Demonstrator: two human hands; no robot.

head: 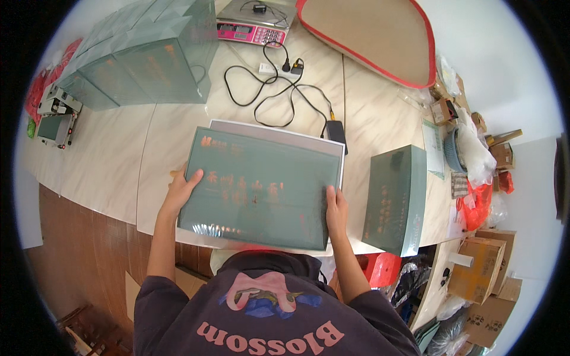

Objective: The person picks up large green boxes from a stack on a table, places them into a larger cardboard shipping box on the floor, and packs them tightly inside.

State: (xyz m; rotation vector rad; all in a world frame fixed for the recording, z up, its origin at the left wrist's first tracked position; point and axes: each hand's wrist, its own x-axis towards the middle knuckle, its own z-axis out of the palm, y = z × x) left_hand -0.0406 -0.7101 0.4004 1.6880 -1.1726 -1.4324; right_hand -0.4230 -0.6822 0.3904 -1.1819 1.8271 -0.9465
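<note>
Both hands hold a green gift box point(260, 187) in clear glossy wrap, with copper-coloured writing on its top face. My left hand point(180, 191) grips its left edge, thumb on top. At the right edge my right hand point(336, 211) has its thumb on the top face and its fingers down the side. Behind and partly beneath the box shows a shallow tray or lid point(285, 132) with a white rim and greyish inside; the rest of it is hidden. Another green box point(394, 200) stands to the right of my right hand.
Several wrapped green boxes point(147, 66) are stacked at the back left, near a small machine point(58, 115). A pink and silver scale point(254, 33), a power strip point(278, 71), black cables and a power adapter point(337, 135) lie behind. A red-rimmed board point(374, 35) stands back right; cardboard boxes point(476, 267) sit right.
</note>
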